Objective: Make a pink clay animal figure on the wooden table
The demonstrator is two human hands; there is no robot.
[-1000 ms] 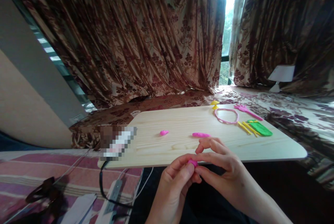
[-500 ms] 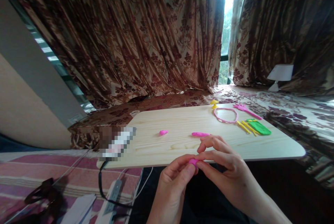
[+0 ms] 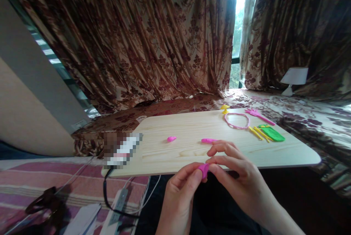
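Striped bedding spreads at far left, where white papers lie beside a power strip. Above them, a pixelated object sits at the left end of a pale wooden desk, a black cable running down from it. A small pink lump rests farther right on the wood. At the near edge, a person's left hand pinches a pink piece in its grip, thumb against fingers, while the right hand closes its own grip of thumb and forefinger on the piece's right side, other fingers curved above. A pink strip lies just beyond the right hand's fingers. Toward the right end are a yellow mushroom-shaped piece, a thin pink ring, yellow sticks, a pink hand-shaped piece and a flat green piece. A white lamp stands off the desk, before patterned curtains.
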